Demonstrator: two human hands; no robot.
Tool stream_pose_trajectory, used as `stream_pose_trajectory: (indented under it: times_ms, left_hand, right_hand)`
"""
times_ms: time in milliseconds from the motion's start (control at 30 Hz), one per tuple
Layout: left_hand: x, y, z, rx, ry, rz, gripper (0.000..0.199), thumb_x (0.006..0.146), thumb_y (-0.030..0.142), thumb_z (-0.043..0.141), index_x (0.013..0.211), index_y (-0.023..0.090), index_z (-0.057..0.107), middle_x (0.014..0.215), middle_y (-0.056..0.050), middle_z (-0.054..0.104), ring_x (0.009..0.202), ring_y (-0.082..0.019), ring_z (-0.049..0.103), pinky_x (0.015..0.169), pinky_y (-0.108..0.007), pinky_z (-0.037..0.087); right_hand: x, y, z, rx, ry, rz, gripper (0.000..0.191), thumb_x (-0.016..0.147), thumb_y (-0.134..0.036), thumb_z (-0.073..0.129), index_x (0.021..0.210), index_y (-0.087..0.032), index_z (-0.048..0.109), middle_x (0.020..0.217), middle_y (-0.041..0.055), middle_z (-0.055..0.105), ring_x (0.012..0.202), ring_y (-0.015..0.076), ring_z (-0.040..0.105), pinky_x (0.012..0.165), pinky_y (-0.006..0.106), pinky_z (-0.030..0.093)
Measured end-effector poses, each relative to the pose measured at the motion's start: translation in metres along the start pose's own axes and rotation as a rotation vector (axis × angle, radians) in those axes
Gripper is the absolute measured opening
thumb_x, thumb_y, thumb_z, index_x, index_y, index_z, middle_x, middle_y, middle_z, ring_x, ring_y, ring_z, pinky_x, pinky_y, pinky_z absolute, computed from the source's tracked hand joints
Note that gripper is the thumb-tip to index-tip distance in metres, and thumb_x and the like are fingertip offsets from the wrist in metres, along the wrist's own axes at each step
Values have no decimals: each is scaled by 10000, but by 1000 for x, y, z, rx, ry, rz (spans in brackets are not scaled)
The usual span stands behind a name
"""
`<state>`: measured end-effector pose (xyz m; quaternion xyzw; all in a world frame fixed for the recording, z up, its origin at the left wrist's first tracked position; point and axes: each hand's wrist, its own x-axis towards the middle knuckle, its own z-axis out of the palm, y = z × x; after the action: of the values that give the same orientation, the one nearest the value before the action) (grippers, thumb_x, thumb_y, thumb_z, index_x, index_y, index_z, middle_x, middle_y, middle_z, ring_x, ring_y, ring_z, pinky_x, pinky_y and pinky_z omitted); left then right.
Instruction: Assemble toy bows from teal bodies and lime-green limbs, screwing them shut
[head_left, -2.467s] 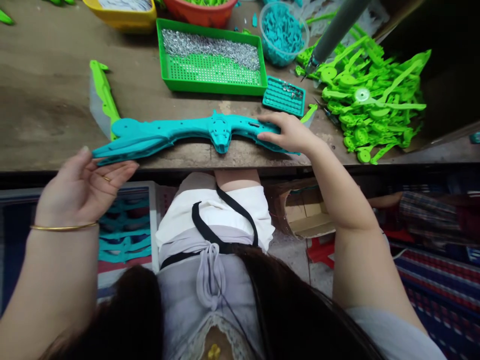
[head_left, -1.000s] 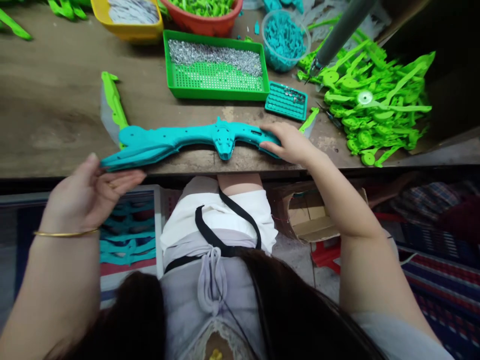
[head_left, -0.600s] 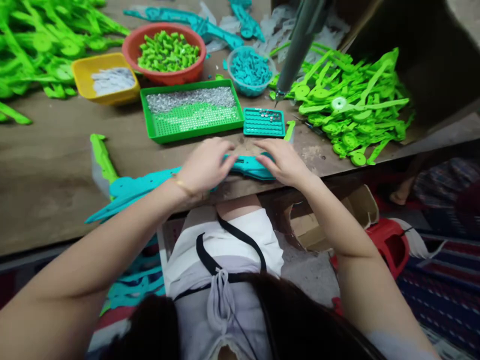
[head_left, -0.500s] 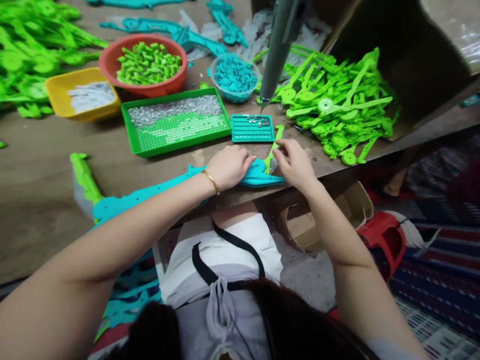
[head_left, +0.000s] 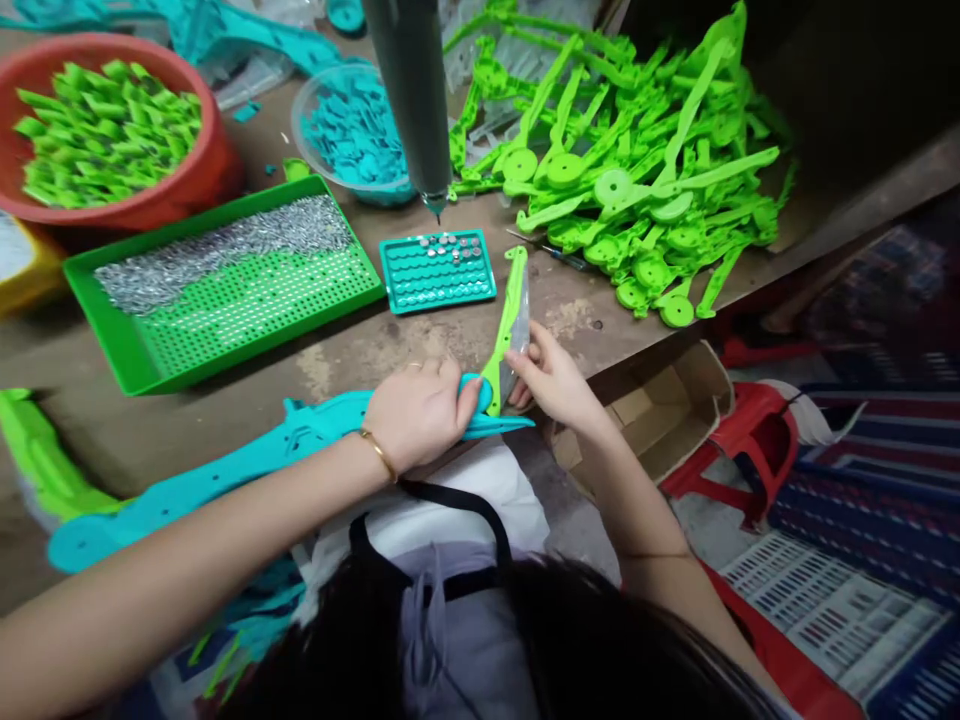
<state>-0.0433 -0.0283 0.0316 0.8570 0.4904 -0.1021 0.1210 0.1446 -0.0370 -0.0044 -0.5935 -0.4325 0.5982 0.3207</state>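
A long blue plastic part (head_left: 217, 470) lies along the table's front edge, with a green plastic arm at each end. My left hand (head_left: 416, 410) is wrapped over its right half, thumb near the round joint. From that joint the right green arm (head_left: 508, 325) points away from me, a clear plastic piece (head_left: 520, 320) along its right side. My right hand (head_left: 547, 375) pinches this clear piece, thumb on top and fingers curled beneath. The left green arm (head_left: 45, 460) sticks up at the far end. Part of the blue body is hidden under my left hand and forearm.
A grey power screwdriver (head_left: 412, 100) hangs tip-down over a small teal tray (head_left: 439, 290) of screws. Left stand a green perforated tray (head_left: 255, 350), a red bowl (head_left: 217, 150) and a clear tub (head_left: 300, 120). A green parts pile (head_left: 637, 190) lies right, above a cardboard box (head_left: 667, 400).
My right hand has gone from beside the green arm to pinching its clear piece. My left hand stays on the blue part. The view has moved closer to the table.
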Motion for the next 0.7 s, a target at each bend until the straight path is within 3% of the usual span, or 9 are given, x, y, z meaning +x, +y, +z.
stream_pose_trajectory:
  times_ms: [167, 333, 433, 533, 600, 700]
  left_hand:
    - [-11, 1, -7, 51, -25, 27, 550, 1000, 459, 179, 945, 121, 610, 834, -164, 689, 817, -325, 690, 617, -363, 456]
    - [-17, 0, -11, 50, -128, 43, 586, 989, 481, 143, 956, 126, 608, 694, -141, 678, 691, -312, 689, 519, -322, 368]
    - [-17, -2, -14, 67, -121, 19, 600, 980, 488, 129, 946, 133, 611, 681, -143, 677, 680, -309, 685, 507, -318, 336]
    - [-15, -5, -18, 87, -96, -33, 620, 970, 505, 115, 937, 142, 615, 674, -141, 675, 663, -301, 677, 498, -317, 312]
    - [-15, -7, -20, 85, -73, -47, 632, 965, 510, 106, 929, 143, 619, 669, -140, 672, 647, -291, 670, 498, -315, 305]
    - [-14, -8, -20, 72, -45, -42, 653, 962, 518, 93, 914, 142, 624, 658, -139, 664, 635, -281, 662, 499, -314, 303]
  right_hand:
    - [-10, 0, -2, 262, -64, -83, 512, 820, -433, 654, 1225, -251, 399, 841, -32, 675, 640, 108, 668, 534, 213, 563]
    - [2, -10, 8, 210, -98, -264, 469, 853, -395, 640, 1256, -246, 453, 792, -42, 657, 671, 100, 634, 569, 210, 533]
    - [-4, -12, 14, 168, 63, -314, 386, 866, -404, 631, 1188, -247, 489, 771, -50, 635, 637, 89, 611, 576, 215, 520]
    - [-31, -9, 13, 38, 257, -391, 177, 917, -392, 564, 908, -215, 573, 884, 3, 660, 765, 104, 646, 701, 252, 547]
    - [-52, -5, 11, -149, 189, -466, 215, 928, -359, 554, 803, -197, 623, 988, 45, 670, 913, 133, 654, 814, 287, 545]
    - [-68, 2, 12, -326, 11, -523, 172, 891, -346, 620, 957, -210, 702, 1089, 69, 648, 995, 148, 641, 852, 289, 540]
